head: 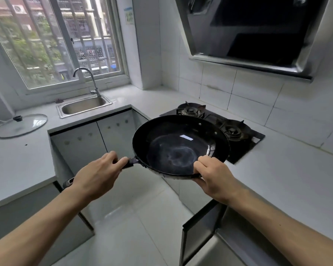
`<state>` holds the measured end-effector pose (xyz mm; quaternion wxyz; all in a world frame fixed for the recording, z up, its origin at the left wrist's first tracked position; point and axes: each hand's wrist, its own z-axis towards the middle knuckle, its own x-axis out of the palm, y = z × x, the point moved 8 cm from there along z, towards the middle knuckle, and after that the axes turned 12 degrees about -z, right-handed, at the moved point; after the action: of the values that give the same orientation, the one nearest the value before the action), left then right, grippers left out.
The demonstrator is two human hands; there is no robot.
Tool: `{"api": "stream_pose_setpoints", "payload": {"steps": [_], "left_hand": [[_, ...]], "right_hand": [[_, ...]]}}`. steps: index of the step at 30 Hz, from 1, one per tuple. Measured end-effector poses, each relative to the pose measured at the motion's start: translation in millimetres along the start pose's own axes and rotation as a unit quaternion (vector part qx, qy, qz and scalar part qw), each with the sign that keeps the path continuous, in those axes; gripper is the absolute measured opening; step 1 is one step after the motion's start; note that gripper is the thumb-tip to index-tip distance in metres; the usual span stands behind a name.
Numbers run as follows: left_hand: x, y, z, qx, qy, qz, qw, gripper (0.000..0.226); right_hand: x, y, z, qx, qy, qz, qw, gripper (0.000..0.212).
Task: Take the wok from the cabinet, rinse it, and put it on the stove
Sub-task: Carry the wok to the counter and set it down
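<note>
- Two bare forearms reach in from the lower corners, uncovered for their whole visible length; no sleeve edge shows.
- The left hand (pixel 96 175) wears no glove, ring or watch.
- The right hand (pixel 215 177) is equally bare, wrist unadorned.
- Fingernails are short and unpainted where visible.

Left hand (pixel 96 176): we close our fingers (pixel 121 162) around the wok (pixel 179 146) handle, forearm extended.
Right hand (pixel 214 175): we pinch the near rim, thumb inside.
</note>
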<state>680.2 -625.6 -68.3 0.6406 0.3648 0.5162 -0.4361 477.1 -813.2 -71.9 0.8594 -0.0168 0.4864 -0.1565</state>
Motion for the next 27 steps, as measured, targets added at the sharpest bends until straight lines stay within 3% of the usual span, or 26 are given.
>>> {"api": "stream_pose_setpoints", "payload": {"steps": [13,19,27], "left_hand": [[69.7,38.1,191.0,0.085,-0.001,-0.064,0.994,0.03],[92.0,93.0,289.1,0.136,0.0,-0.079,0.988,0.037],[104.3,187.1,371.0,0.139,0.004,-0.097,0.986,0.039]], "right_hand": [[80.3,-102.5,69.5,0.093,0.074,-0.073,0.99,0.029],[130.9,-132.4,138.7,0.139,0.087,-0.086,0.983,0.033],[188.2,-148.1,249.9,0.129,0.074,-0.087,0.985,0.033]]}}
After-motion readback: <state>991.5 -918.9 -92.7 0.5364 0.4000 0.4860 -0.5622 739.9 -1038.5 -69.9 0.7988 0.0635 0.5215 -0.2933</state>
